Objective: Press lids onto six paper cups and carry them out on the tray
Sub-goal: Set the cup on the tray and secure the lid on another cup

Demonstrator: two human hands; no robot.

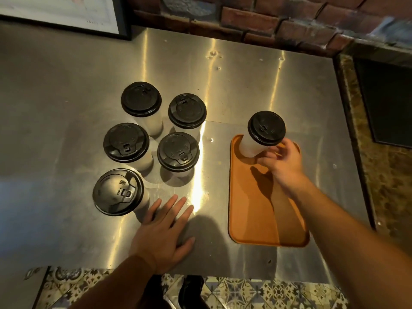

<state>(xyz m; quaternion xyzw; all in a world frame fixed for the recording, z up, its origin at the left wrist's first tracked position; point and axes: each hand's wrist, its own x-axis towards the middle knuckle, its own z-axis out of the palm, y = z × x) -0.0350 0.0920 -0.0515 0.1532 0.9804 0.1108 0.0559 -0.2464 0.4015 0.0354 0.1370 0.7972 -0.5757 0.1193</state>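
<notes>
Several white paper cups with black lids stand on the steel counter at the left, the nearest one (118,191) by my left hand. My left hand (163,233) lies flat and open on the counter just right of that cup. An orange tray (263,219) sits on the right. One lidded cup (264,132) stands at the tray's far left corner. My right hand (282,162) is wrapped around that cup's side, just below the lid.
A brick wall (245,21) runs along the back of the counter (66,108). A framed picture (66,14) leans at the back left. A stone ledge (379,152) borders the right. Patterned floor tiles (256,291) show below the front edge.
</notes>
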